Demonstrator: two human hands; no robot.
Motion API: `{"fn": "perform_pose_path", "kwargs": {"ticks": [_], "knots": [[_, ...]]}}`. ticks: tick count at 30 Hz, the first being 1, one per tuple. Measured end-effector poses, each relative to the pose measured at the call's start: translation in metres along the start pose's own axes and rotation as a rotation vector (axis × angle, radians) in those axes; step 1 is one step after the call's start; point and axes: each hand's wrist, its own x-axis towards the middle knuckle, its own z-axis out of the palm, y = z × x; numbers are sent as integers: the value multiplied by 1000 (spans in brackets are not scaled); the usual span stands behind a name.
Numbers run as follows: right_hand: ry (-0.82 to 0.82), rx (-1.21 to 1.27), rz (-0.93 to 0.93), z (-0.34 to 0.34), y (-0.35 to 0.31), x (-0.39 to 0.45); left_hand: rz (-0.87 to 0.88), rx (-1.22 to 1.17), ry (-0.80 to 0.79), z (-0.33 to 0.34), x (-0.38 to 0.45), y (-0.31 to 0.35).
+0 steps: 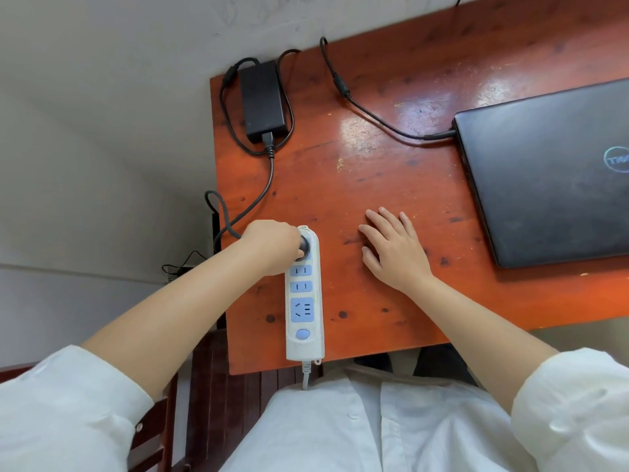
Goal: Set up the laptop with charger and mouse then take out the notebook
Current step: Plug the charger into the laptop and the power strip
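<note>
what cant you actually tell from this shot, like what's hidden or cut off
- Head view: whether the plug is fully seated in the power strip; the left hand covers it.
- Head view: the laptop runs off the right edge, so its far side and ports are unseen.
- Head view: no mouse or notebook in frame.
- Head view: the strip's own cord disappears below the table edge.

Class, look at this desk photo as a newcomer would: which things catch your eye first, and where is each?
First, the left hand gripping a black plug at the far end of the white-and-blue power strip on the desk's near-left. The right hand lies flat on the orange wooden desk beside it. A closed dark laptop sits right, cable attached, the black charger brick far-left.
</note>
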Motion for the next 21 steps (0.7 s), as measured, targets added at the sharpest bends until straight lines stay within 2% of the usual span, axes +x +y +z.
{"fn": "perform_pose_path", "kwargs": {"ticks": [10,13,17,21], "knots": [[-12,-1,1,-1,-1,1,84,-47,-43,-6,11,1],[-2,-7,0,-2,-1,1,72,-73,-55,-3,10,2],[1,-11,-6,-1,-1,2,88,8,-84,-4,17,7],[-28,-7,2,-1,0,0,70,-59,-57,-4,15,4]]}}
